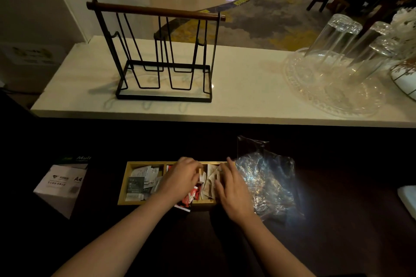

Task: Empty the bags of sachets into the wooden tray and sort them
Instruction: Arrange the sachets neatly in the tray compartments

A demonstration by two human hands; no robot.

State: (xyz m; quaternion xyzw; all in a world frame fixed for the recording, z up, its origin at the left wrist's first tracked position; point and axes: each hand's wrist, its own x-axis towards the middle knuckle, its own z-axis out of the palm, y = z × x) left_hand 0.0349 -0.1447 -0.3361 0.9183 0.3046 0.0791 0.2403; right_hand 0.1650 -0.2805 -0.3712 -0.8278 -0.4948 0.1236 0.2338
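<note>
A wooden tray (123, 183) with three compartments lies on the dark counter in front of me. Its left compartment holds white and dark green sachets (139, 181). Red sachets (191, 195) fill the middle one and spill over its near edge. Beige sachets (209, 183) stand in the right one. My left hand (180, 179) rests over the middle compartment with fingers curled at the divider. My right hand (233, 189) lies flat over the right compartment, fingers touching the beige sachets. Whether either hand grips a sachet is hidden. Crumpled clear plastic bags (267, 177) lie right of the tray.
A black wire rack with a wooden bar (157, 51) stands on the white marble ledge (247, 96) behind. Upturned glasses on a clear glass platter (333, 83) are at the ledge's right. A box of A4 paper (60, 184) sits left of the tray.
</note>
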